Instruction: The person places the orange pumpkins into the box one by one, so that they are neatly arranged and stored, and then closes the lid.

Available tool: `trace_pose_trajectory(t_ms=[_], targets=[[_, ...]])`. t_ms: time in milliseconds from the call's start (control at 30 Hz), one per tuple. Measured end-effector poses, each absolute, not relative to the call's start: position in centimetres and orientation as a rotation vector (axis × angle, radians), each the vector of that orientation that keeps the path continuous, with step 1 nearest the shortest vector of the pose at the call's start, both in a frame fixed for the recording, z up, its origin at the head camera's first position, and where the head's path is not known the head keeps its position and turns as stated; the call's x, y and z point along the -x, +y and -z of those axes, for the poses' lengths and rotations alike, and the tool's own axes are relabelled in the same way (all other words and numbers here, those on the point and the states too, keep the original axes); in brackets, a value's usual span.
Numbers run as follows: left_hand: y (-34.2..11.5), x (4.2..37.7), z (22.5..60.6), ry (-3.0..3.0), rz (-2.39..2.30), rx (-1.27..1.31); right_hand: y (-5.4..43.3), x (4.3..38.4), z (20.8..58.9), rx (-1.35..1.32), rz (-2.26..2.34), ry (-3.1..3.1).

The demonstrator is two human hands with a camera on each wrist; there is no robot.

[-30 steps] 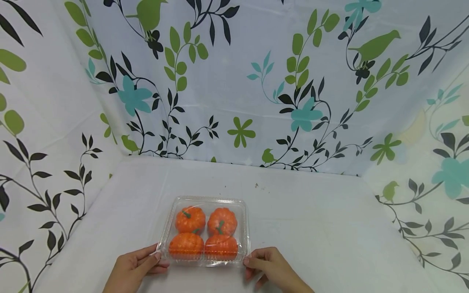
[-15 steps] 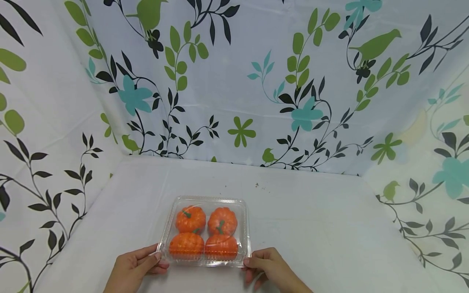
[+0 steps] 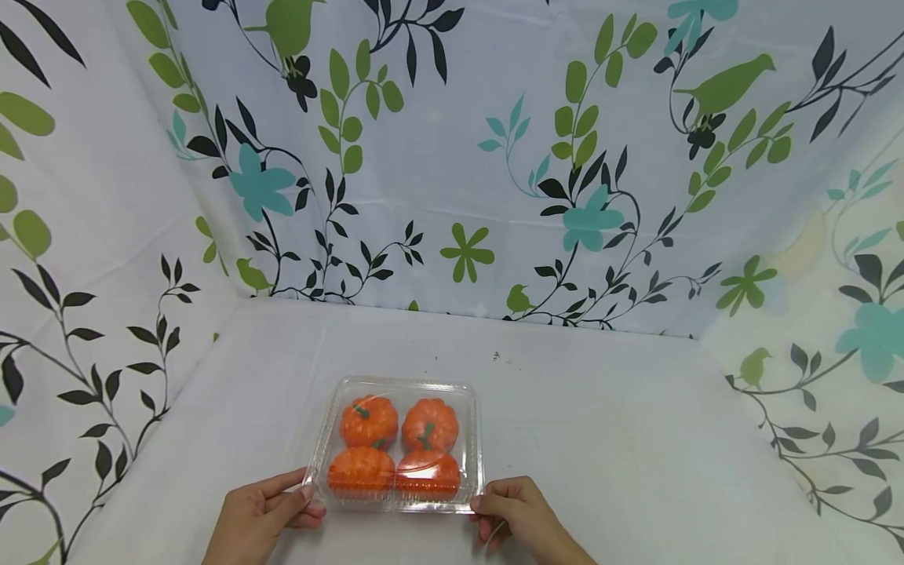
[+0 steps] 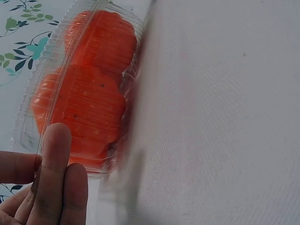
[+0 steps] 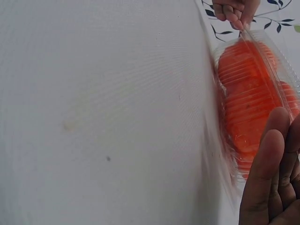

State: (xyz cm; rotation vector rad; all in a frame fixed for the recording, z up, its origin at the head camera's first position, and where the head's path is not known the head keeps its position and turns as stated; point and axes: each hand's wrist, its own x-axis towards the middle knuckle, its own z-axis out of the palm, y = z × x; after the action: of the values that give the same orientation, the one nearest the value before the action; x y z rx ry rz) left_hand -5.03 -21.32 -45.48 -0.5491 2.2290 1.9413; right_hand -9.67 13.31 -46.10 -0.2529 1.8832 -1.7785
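Observation:
A clear plastic clamshell box (image 3: 468,439) with several small orange pumpkins (image 3: 369,422) inside stands on the white tabletop, its lid down. Green stems show on the pumpkins of the back row. At the box's front left corner my left hand (image 3: 263,514) pinches the rim between thumb and fingers. The front right corner is pinched by my right hand (image 3: 521,512), its lower fingers curled below the rim. In the left wrist view, fingers (image 4: 56,161) lie along the ribbed side wall. The right wrist view has both hands on the rim, at opposite ends of the box.
White cloth (image 3: 600,439) covers the table. Small brown specks (image 3: 497,357) lie on it behind the box. A curtain (image 3: 452,157) printed with leaves, birds and flowers hangs at the back and on both sides.

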Motion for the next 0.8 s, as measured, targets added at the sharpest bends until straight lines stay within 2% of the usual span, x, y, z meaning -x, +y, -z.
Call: trace_pose_trajectory(t_ms=[567,800], targets=[[-21.9,5.1,45.7,2.205,-1.93,0.484,13.2,9.4,46.1,0.217,1.747,1.923],[-22.7,5.2,45.5,2.193,-1.925,0.261,12.9,9.6,46.6,0.173,1.713,1.993]])
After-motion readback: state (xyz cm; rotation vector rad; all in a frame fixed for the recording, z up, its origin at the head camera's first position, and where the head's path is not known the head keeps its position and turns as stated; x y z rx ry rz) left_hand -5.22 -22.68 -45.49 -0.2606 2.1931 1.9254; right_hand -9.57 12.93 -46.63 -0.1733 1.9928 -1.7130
